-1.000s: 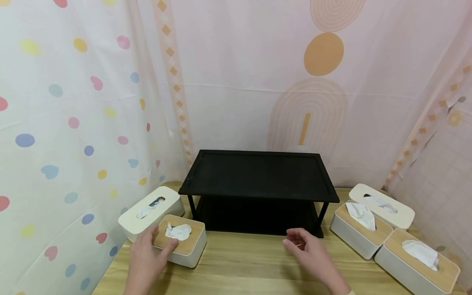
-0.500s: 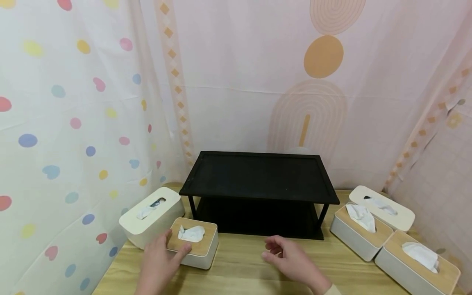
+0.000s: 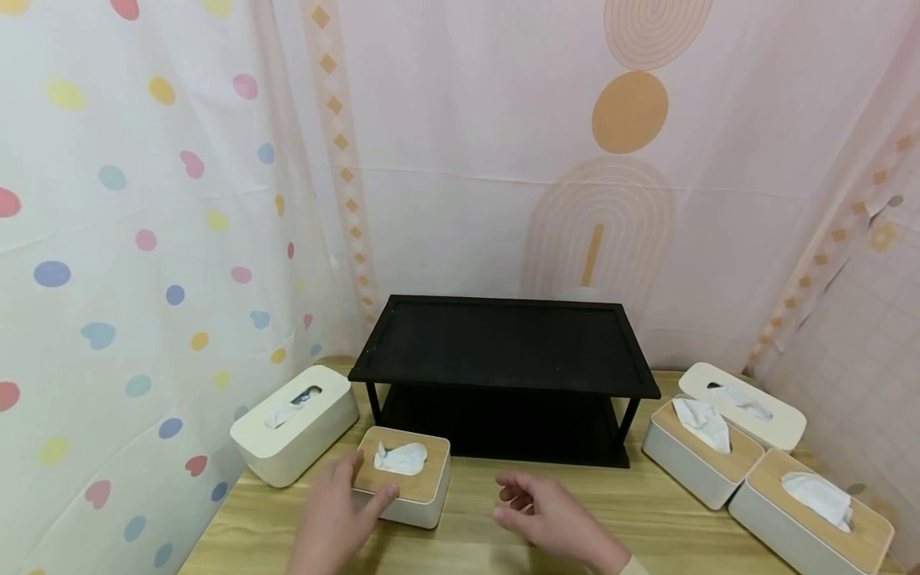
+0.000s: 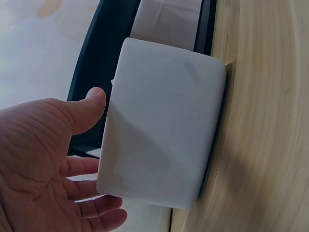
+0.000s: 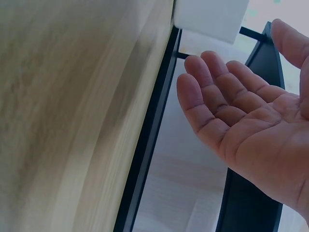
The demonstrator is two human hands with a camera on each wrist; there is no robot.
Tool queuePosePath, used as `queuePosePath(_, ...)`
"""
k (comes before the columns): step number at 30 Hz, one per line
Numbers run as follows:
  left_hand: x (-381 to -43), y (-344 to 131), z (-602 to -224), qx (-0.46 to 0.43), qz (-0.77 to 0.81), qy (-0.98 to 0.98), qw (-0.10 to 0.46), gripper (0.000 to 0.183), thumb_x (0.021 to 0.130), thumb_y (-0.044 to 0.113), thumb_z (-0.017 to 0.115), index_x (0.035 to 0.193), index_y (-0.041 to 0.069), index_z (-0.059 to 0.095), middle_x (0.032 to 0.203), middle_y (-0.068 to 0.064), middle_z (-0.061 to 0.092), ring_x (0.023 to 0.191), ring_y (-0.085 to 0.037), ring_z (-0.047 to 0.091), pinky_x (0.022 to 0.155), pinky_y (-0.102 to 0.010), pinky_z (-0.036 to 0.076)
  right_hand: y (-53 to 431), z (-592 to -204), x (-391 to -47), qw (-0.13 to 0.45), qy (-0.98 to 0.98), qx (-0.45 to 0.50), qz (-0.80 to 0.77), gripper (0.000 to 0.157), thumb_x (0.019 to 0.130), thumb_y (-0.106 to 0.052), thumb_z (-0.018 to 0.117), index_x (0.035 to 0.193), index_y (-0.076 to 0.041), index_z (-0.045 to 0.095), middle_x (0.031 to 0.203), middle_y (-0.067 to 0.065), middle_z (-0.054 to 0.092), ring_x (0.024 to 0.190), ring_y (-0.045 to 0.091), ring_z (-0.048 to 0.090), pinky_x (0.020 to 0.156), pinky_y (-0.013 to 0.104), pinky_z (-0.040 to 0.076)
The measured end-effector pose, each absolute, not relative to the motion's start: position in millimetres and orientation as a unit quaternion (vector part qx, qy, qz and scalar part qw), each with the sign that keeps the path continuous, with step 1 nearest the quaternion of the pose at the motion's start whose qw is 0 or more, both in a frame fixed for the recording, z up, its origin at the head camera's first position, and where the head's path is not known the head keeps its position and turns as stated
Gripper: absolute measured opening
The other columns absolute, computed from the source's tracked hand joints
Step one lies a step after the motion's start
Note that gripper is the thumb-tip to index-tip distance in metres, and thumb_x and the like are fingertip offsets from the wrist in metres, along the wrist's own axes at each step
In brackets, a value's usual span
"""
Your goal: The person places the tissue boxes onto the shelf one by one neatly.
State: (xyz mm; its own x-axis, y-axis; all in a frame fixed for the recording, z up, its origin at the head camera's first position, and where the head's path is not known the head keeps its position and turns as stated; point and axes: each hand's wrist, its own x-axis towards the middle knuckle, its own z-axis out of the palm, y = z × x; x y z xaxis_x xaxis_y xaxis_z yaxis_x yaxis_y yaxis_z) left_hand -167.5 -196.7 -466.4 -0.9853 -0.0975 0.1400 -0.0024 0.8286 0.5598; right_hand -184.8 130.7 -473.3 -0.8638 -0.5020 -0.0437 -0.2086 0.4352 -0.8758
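Note:
A grey-white tissue box (image 3: 426, 481) with a wooden lid and a white tissue (image 3: 401, 458) in its slot sits on the table in front of the black rack. My left hand (image 3: 334, 511) is at its left end. The fingers press the left side, and the thumb lies along the near top edge. In the left wrist view the box's plain side (image 4: 164, 121) faces the camera, beside the extended thumb (image 4: 89, 113); the fingertips are partly behind the box. To the right, my right hand (image 3: 549, 519) hovers apart from the box with its fingers loosely curled and nothing in them.
A black two-level rack (image 3: 503, 343) stands at the back. An oval-topped white tissue box (image 3: 269, 443) is at the left. On the right stand two wooden-lidded tissue boxes (image 3: 693, 471) (image 3: 798, 523) and another white one (image 3: 783, 419). Patterned curtains (image 3: 460, 160) surround the wooden table (image 3: 460, 551).
The wooden-lidded box has slid right along the table, away from the left white box, with my left hand following against it. My right hand has moved left, nearer to the box.

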Motion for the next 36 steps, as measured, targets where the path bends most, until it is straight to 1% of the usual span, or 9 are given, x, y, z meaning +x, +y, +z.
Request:
queuePosePath(4, -164.8, -188.3, -465.9, 0.019, -0.301, -0.951, 0.074, 0.088, 0.095, 0.056, 0.077, 0.151, -0.008, 0.051, 0.154, -0.032, 0.054, 0.144, -0.054, 0.048, 0.118, -0.069, 0.040, 126.9, -473.2, -183.8, 0.164, 0.830, -0.216, -0.487, 0.056, 0.104, -0.031, 0.073, 0.147, 0.001, 0.059, 0.129, 0.015, 0.072, 0.109, 0.019, 0.069, 0.086, 0.028, 0.058)
queuePosePath(8, -163.1, -179.6, -465.8, 0.012, -0.312, -0.947, 0.071, 0.087, 0.094, 0.055, 0.078, 0.150, -0.007, 0.053, 0.153, -0.030, 0.056, 0.144, -0.053, 0.049, 0.118, -0.068, 0.040, 125.0, -473.6, -184.6, 0.178, 0.832, -0.208, -0.483, 0.061, 0.103, -0.035, 0.073, 0.150, 0.000, 0.056, 0.130, 0.015, 0.072, 0.109, 0.019, 0.069, 0.087, 0.033, 0.059)
queuePosePath(14, -160.4, -166.6, -467.1, -0.006, -0.325, -0.943, 0.066, 0.085, 0.093, 0.056, 0.080, 0.147, -0.005, 0.056, 0.152, -0.029, 0.056, 0.143, -0.051, 0.051, 0.116, -0.067, 0.043, 125.0, -475.3, -184.8, 0.185, 0.836, -0.207, -0.474, 0.066, 0.104, -0.036, 0.073, 0.154, 0.002, 0.052, 0.132, 0.015, 0.072, 0.109, 0.018, 0.069, 0.086, 0.035, 0.060)
queuePosePath(17, -158.3, -161.3, -466.3, -0.015, -0.342, -0.937, 0.064, 0.084, 0.092, 0.055, 0.080, 0.146, -0.004, 0.057, 0.151, -0.028, 0.058, 0.141, -0.048, 0.054, 0.114, -0.066, 0.046, 125.6, -475.7, -185.4, 0.192, 0.834, -0.207, -0.473, 0.067, 0.105, -0.035, 0.071, 0.155, 0.003, 0.050, 0.134, 0.015, 0.072, 0.110, 0.020, 0.069, 0.089, 0.039, 0.060)
queuePosePath(21, -156.4, -156.5, -466.0, -0.028, -0.371, -0.926, 0.063, 0.080, 0.092, 0.053, 0.081, 0.145, -0.003, 0.059, 0.148, -0.025, 0.061, 0.132, -0.040, 0.062, 0.108, -0.060, 0.053, 126.3, -475.2, -185.4, 0.198, 0.833, -0.205, -0.475, 0.068, 0.105, -0.035, 0.070, 0.157, 0.004, 0.047, 0.136, 0.015, 0.071, 0.113, 0.022, 0.069, 0.092, 0.044, 0.061)
queuePosePath(25, -156.0, -152.3, -465.1, -0.029, -0.395, -0.917, 0.050, 0.078, 0.092, 0.050, 0.082, 0.145, -0.002, 0.058, 0.147, -0.023, 0.061, 0.118, -0.030, 0.066, 0.093, -0.049, 0.060, 128.7, -475.1, -185.3, 0.197, 0.836, -0.201, -0.472, 0.070, 0.106, -0.036, 0.070, 0.157, 0.007, 0.046, 0.135, 0.014, 0.071, 0.113, 0.023, 0.069, 0.093, 0.046, 0.061)
queuePosePath(29, -157.6, -150.2, -465.5, -0.018, -0.418, -0.908, 0.041, 0.078, 0.092, 0.048, 0.083, 0.147, 0.000, 0.056, 0.146, -0.022, 0.061, 0.112, -0.026, 0.065, 0.083, -0.041, 0.058, 130.8, -474.9, -185.9, 0.195, 0.840, -0.195, -0.468, 0.072, 0.106, -0.037, 0.069, 0.157, 0.008, 0.045, 0.135, 0.014, 0.071, 0.113, 0.024, 0.069, 0.093, 0.048, 0.061)
queuePosePath(35, -162.7, -152.9, -470.4, 0.011, -0.470, -0.882, 0.024, 0.076, 0.094, 0.046, 0.082, 0.149, 0.001, 0.055, 0.138, -0.020, 0.066, 0.107, -0.023, 0.065, 0.080, -0.037, 0.059, 131.3, -475.7, -186.8, 0.193, 0.838, -0.192, -0.473, 0.071, 0.105, -0.037, 0.070, 0.156, 0.008, 0.046, 0.134, 0.014, 0.072, 0.115, 0.026, 0.070, 0.094, 0.050, 0.060)
queuePosePath(36, -163.3, -153.9, -471.2, 0.018, -0.477, -0.878, 0.018, 0.075, 0.095, 0.046, 0.081, 0.149, 0.001, 0.055, 0.139, -0.020, 0.066, 0.107, -0.022, 0.065, 0.080, -0.036, 0.059, 131.3, -475.8, -187.0, 0.194, 0.838, -0.190, -0.474, 0.071, 0.105, -0.037, 0.070, 0.156, 0.007, 0.047, 0.134, 0.014, 0.072, 0.116, 0.027, 0.070, 0.094, 0.051, 0.060)
